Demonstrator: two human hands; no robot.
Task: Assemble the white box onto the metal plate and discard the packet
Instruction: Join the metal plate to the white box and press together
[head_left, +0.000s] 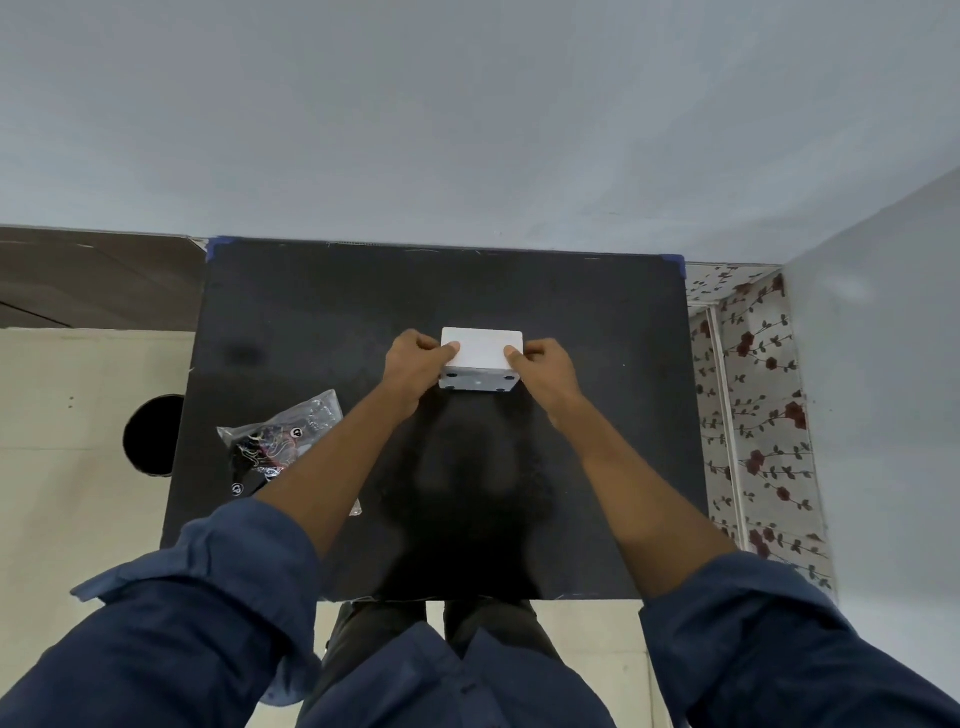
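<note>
A white box (481, 352) stands in the middle of the black table (597, 415). Its near side is a grey face (478, 383) with dark holes at the corners, possibly the metal plate; I cannot tell for sure. My left hand (415, 364) grips the box's left end, thumb on top. My right hand (545, 369) grips its right end the same way. A clear plastic packet (280, 441) with black and red contents lies on the table at the left, partly hidden by my left forearm.
A dark round hole (153, 434) opens in the pale surface left of the table. A floral-patterned cloth (753, 415) runs along the table's right side. A grey wall stands behind the table and at the right.
</note>
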